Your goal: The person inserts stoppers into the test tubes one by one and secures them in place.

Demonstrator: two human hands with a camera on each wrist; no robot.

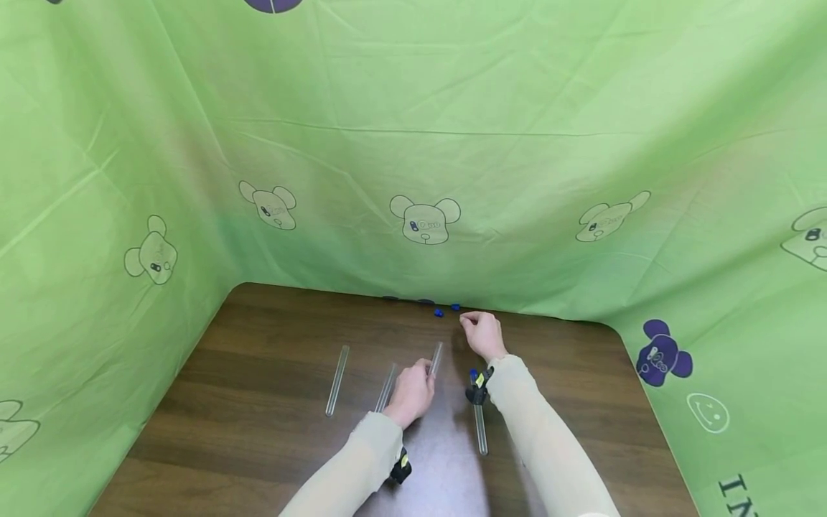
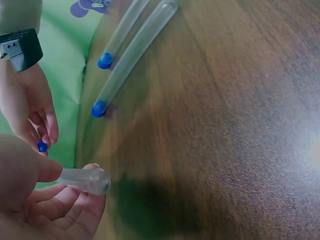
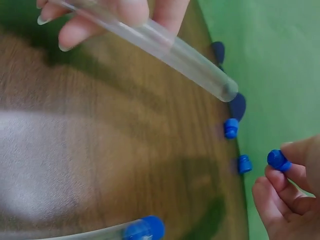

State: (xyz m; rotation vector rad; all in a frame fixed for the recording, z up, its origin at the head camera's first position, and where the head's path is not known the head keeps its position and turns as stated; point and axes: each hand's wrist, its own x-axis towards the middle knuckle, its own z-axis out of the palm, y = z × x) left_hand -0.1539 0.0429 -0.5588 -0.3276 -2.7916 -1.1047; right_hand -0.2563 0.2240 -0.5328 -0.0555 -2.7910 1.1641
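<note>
My left hand (image 1: 413, 393) grips a clear, uncapped test tube (image 3: 185, 60) between thumb and fingers, its open end pointing toward the back. The tube's rounded end (image 2: 100, 181) pokes out of the grip in the left wrist view. Farther back and to the right, my right hand (image 1: 483, 336) pinches a small blue stopper (image 3: 278, 160) between thumb and fingertips. Stopper and tube are apart. Two more blue stoppers (image 3: 231, 128) (image 3: 244, 164) lie near the table's back edge, just left of the right hand in the head view.
Two bare test tubes (image 1: 337, 380) (image 1: 385, 388) lie left of my left hand. Under the right wrist lies a tube with a blue stopper (image 1: 481, 429); the left wrist view shows two stoppered tubes (image 2: 135, 57) (image 2: 122, 30). Green cloth (image 1: 336, 237) walls the wooden table (image 1: 271, 323).
</note>
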